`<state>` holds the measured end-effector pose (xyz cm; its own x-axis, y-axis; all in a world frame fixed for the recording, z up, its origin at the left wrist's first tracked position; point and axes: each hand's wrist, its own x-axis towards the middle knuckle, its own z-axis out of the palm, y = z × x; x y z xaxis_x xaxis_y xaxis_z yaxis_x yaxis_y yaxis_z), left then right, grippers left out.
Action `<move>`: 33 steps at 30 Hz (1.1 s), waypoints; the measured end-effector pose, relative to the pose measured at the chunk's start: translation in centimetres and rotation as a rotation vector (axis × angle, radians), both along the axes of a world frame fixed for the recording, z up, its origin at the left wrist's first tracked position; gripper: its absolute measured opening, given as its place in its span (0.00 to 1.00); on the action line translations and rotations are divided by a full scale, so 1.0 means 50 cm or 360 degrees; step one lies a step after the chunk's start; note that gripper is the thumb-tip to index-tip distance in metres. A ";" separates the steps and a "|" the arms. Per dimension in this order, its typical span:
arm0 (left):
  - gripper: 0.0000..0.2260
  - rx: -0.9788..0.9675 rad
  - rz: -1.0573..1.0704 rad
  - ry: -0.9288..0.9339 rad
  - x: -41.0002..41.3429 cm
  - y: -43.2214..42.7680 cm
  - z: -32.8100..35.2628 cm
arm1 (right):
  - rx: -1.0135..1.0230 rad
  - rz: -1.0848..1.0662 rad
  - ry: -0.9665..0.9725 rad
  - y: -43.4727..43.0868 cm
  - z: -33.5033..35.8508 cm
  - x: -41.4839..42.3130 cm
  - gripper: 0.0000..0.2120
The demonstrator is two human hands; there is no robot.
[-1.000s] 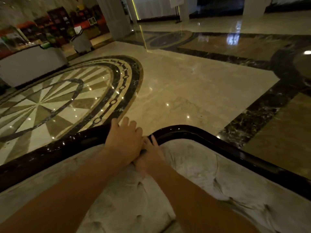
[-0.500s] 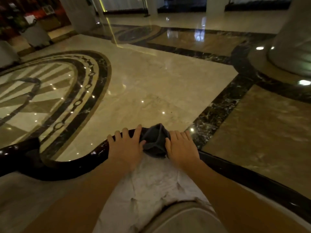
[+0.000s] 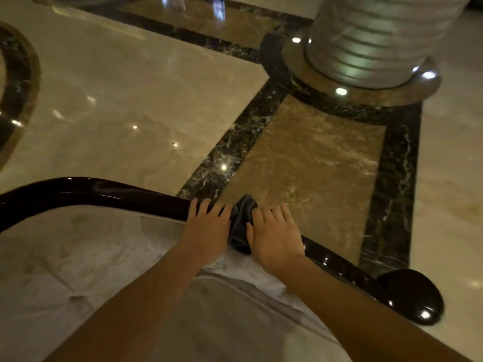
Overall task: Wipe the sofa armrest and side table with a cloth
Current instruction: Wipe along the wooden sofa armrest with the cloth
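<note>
I see a polished cream and dark-veined marble floor (image 3: 136, 87) filling the view, with a ribbed silver column (image 3: 376, 40) at upper right. Below it, the pale tufted sofa upholstery (image 3: 65, 257) is bordered by a glossy dark curved wooden armrest rail (image 3: 104, 194). My left hand (image 3: 206, 228) and right hand (image 3: 274, 236) lie flat on the rail, fingers spread, close together. A bunched dark grey cloth (image 3: 241, 223) sits pinched between them on the rail.
</note>
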<state>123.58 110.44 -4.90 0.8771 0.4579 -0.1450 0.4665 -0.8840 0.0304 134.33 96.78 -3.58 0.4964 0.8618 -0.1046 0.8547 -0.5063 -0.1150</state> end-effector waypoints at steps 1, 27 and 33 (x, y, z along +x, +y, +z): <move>0.21 -0.0047 -0.0004 -0.0033 0.011 -0.023 -0.001 | 0.0004 -0.0020 -0.0007 -0.028 0.004 0.006 0.22; 0.31 0.0128 -0.0462 0.0379 0.317 -0.622 0.006 | 0.0137 -0.0783 0.0252 -0.596 -0.102 0.194 0.26; 0.26 -0.0011 -0.0386 0.0223 0.353 -0.664 -0.012 | 0.0439 -0.1303 0.0709 -0.606 -0.098 0.217 0.20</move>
